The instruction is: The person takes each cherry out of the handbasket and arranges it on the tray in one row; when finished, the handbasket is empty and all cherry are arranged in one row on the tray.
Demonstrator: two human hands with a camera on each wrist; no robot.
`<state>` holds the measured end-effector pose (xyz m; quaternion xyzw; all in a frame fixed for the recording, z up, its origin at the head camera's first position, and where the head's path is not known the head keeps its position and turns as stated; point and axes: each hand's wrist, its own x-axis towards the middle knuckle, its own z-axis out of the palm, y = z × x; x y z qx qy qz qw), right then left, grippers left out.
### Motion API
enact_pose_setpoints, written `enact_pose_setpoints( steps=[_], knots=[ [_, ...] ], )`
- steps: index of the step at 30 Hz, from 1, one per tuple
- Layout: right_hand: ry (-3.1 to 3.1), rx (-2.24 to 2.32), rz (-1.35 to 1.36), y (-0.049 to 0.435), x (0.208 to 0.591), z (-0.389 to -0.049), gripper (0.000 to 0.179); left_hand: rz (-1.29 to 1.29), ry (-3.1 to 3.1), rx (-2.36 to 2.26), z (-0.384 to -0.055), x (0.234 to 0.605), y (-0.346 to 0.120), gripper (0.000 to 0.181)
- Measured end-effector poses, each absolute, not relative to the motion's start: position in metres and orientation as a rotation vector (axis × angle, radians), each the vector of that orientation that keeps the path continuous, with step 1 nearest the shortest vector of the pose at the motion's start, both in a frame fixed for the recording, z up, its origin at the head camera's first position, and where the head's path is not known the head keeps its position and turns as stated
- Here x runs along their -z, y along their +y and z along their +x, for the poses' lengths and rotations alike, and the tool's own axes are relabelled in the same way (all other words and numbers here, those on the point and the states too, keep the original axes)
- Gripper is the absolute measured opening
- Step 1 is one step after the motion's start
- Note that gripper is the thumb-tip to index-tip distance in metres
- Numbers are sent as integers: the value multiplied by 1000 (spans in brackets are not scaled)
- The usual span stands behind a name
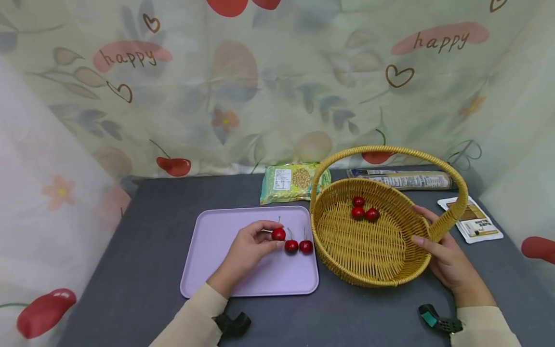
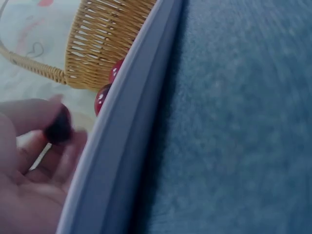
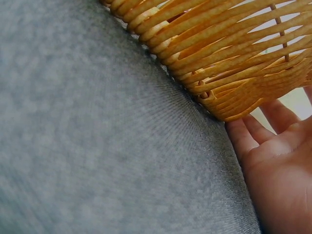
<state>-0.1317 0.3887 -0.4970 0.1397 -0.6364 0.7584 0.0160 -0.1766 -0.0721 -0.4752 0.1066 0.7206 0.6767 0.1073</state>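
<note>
My left hand (image 1: 247, 248) pinches a red cherry (image 1: 279, 234) between thumb and fingers, above the lilac tray (image 1: 217, 231); its stem points up. In the left wrist view the held cherry (image 2: 59, 126) looks dark and blurred. Two more stemmed cherries, a left one (image 1: 291, 247) and a right one (image 1: 306, 247), sit side by side at the tray's right. Three cherries (image 1: 358, 213) lie inside the yellow wicker basket (image 1: 368, 255), toward its back. At the basket's right side, my right hand (image 1: 448, 262) grips the rim near the handle, thumb inside, other fingers partly hidden.
Behind the tray lies a green food packet (image 1: 282, 183). A long clear-wrapped package (image 1: 412, 180) is behind the basket, and a white and brown pouch (image 1: 472, 221) to its right. The tall basket handle (image 1: 390, 149) arches overhead. A patterned curtain (image 1: 277, 86) closes off the back.
</note>
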Motion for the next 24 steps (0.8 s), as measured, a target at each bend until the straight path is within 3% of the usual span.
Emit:
enact_pose_setpoints(
  steps=[10,24],
  knots=[
    [-1984,-2360,420,388,500,-132,71,421,2506,-1640,-175,501,-79,29],
    [-1991,-2378,416,391,500,-133,71,519,2641,-1482,-176,503,-78,30]
  ],
)
